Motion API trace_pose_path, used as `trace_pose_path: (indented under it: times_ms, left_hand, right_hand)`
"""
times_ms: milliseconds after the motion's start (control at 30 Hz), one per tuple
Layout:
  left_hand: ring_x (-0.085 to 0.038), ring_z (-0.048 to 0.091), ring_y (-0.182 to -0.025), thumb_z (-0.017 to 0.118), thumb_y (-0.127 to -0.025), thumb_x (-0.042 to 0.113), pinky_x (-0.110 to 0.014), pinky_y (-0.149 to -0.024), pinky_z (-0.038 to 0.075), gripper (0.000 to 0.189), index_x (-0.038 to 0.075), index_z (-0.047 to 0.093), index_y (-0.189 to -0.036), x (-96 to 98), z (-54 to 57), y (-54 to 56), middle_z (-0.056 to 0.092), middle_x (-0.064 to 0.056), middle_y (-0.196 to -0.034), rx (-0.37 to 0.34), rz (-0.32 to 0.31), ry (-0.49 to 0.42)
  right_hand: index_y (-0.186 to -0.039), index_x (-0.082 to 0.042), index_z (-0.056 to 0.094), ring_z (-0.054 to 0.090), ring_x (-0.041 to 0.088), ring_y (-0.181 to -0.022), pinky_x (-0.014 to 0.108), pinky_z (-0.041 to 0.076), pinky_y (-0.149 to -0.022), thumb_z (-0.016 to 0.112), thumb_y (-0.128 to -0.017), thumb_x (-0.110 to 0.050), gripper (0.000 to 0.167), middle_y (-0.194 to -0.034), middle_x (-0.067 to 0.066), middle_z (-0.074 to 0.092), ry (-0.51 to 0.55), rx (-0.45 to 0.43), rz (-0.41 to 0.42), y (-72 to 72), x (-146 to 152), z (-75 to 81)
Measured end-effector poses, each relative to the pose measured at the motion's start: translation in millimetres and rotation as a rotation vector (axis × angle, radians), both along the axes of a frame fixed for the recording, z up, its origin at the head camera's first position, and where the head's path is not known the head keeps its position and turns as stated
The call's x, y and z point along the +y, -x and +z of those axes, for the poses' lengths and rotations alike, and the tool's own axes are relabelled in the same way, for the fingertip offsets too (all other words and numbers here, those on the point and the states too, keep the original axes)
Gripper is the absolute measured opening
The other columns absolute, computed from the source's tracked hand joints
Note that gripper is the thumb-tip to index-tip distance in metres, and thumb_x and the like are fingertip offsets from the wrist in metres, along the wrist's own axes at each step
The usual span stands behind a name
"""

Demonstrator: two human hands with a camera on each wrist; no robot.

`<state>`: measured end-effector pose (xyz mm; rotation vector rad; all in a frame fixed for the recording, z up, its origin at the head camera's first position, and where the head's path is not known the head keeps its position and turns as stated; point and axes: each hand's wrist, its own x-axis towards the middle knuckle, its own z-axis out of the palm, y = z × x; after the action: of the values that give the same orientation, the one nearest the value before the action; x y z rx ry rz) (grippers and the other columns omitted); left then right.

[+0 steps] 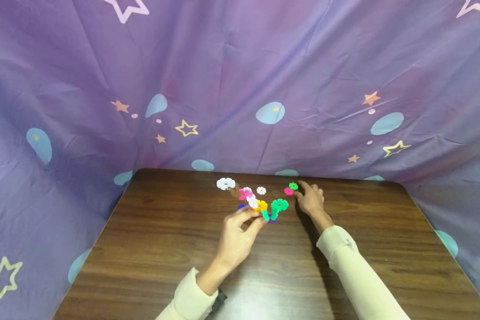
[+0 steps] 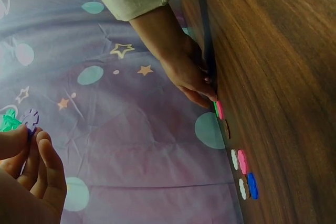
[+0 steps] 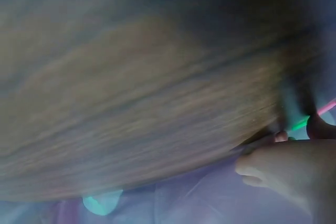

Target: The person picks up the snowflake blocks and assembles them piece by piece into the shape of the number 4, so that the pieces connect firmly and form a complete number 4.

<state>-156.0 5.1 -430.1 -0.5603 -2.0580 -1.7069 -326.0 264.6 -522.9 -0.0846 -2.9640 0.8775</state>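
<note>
My left hand (image 1: 237, 238) pinches a joined piece of notched plastic flower discs. Its green disc (image 1: 280, 205) and orange disc (image 1: 261, 205) show in the head view, with a purple disc (image 2: 31, 119) beside the fingertips in the left wrist view. Toward the table's back edge, my right hand (image 1: 312, 200) reaches with fingers extended beside a loose green disc (image 1: 293, 186). A pink disc (image 1: 289, 191) lies against that green one. Whether the right fingertips touch the green disc, I cannot tell. The right wrist view is blurred.
Several loose discs lie along the back of the wooden table (image 1: 156, 240), among them a white disc (image 1: 261, 190) and a blue disc (image 2: 253, 185). Behind the back edge hangs a purple patterned curtain (image 1: 232, 80), which also surrounds both sides.
</note>
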Motion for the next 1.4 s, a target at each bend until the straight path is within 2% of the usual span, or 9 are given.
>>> trace_pose_path:
  times_ms: [300, 433, 600, 700, 833, 933, 1067, 1233, 1400]
  left_hand:
    - [-0.015, 0.067, -0.077, 0.076, -0.088, 0.001, -0.026, -0.068, 0.060, 0.004, 0.000, 0.077, -0.092, 1.2, -0.9, 1.7, 0.075, -0.011, -0.087, 0.023, 0.002, 0.029]
    - [-0.014, 0.067, -0.075, 0.076, -0.088, 0.001, -0.025, -0.067, 0.059, 0.005, 0.001, 0.077, -0.092, 1.1, -2.0, 1.6, 0.075, -0.010, -0.087, 0.042, 0.003, 0.019]
    - [-0.018, 0.068, -0.077, 0.076, -0.087, 0.000, -0.024, -0.071, 0.060, 0.004, -0.001, 0.077, -0.091, 3.1, -1.0, -0.3, 0.076, -0.012, -0.088, 0.046, 0.001, -0.002]
    - [-0.016, 0.068, -0.078, 0.076, -0.087, 0.000, -0.024, -0.073, 0.060, 0.004, -0.001, 0.077, -0.091, 3.1, -0.8, -1.6, 0.076, -0.011, -0.089, 0.030, 0.001, -0.013]
    - [-0.014, 0.067, -0.078, 0.076, -0.088, 0.001, -0.026, -0.073, 0.060, 0.003, 0.000, 0.077, -0.091, 2.1, -2.0, -2.5, 0.075, -0.009, -0.088, 0.029, -0.007, -0.010]
    - [-0.014, 0.066, -0.078, 0.076, -0.089, 0.002, -0.026, -0.072, 0.060, 0.003, 0.000, 0.077, -0.091, 3.4, -2.5, -3.4, 0.075, -0.009, -0.088, 0.036, -0.011, -0.005]
    - [-0.013, 0.066, -0.078, 0.077, -0.088, 0.001, -0.025, -0.072, 0.060, 0.004, 0.001, 0.078, -0.092, 7.2, -1.5, -4.2, 0.075, -0.010, -0.088, 0.044, -0.015, -0.011]
    - [-0.016, 0.068, -0.080, 0.077, -0.087, 0.000, -0.027, -0.074, 0.061, 0.004, -0.001, 0.077, -0.091, 11.1, -0.9, -4.5, 0.077, -0.012, -0.091, 0.041, -0.012, -0.027]
    - [-0.018, 0.069, -0.079, 0.077, -0.088, 0.001, -0.026, -0.074, 0.060, 0.004, -0.001, 0.077, -0.091, 14.8, -1.9, -5.7, 0.077, -0.012, -0.092, 0.051, -0.010, -0.011]
  right_hand:
    - [-0.147, -0.011, 0.054, 0.040, 0.057, -0.129, 0.066, 0.033, -0.104, 0.058, -0.103, -0.027, 0.046, -0.144, 0.038, 0.046, 0.023, -0.059, 0.005, 6.9, 0.1, 4.8]
    - [-0.138, -0.009, 0.059, 0.040, 0.057, -0.129, 0.067, 0.031, -0.103, 0.067, -0.100, -0.026, 0.043, -0.136, 0.033, 0.057, 0.073, -0.056, 0.016, 4.5, 1.5, 4.7]
    - [-0.126, -0.003, 0.066, 0.049, 0.053, -0.123, 0.066, 0.033, -0.102, 0.073, -0.095, -0.021, 0.036, -0.120, 0.027, 0.069, 0.140, -0.026, 0.041, -7.8, 7.3, 3.8]
    - [-0.116, 0.002, 0.068, 0.056, 0.044, -0.114, 0.054, 0.042, -0.097, 0.071, -0.097, -0.017, 0.027, -0.113, 0.028, 0.067, 0.173, -0.019, 0.068, -20.1, 10.5, 3.4]
    - [-0.107, 0.005, 0.068, 0.057, 0.036, -0.105, 0.041, 0.044, -0.087, 0.068, -0.098, -0.012, 0.019, -0.107, 0.024, 0.064, 0.187, 0.018, 0.102, -33.5, 11.8, 0.8]
    - [-0.110, 0.003, 0.070, 0.060, 0.040, -0.109, 0.048, 0.044, -0.091, 0.070, -0.097, -0.014, 0.021, -0.107, 0.024, 0.070, 0.172, 0.053, 0.124, -37.4, 8.6, -1.4]
    - [-0.118, -0.004, 0.071, 0.055, 0.045, -0.118, 0.059, 0.037, -0.095, 0.072, -0.095, -0.021, 0.029, -0.117, 0.023, 0.070, 0.162, 0.032, 0.173, -42.3, -1.0, -0.5]
    - [-0.119, -0.007, 0.073, 0.049, 0.043, -0.119, 0.058, 0.032, -0.095, 0.076, -0.090, -0.023, 0.033, -0.122, 0.023, 0.063, 0.170, -0.010, 0.244, -51.2, -13.2, -0.1]
    - [-0.117, -0.006, 0.074, 0.052, 0.044, -0.120, 0.057, 0.034, -0.095, 0.076, -0.087, -0.020, 0.033, -0.124, 0.023, 0.064, 0.153, -0.012, 0.289, -60.3, -24.0, -0.1]
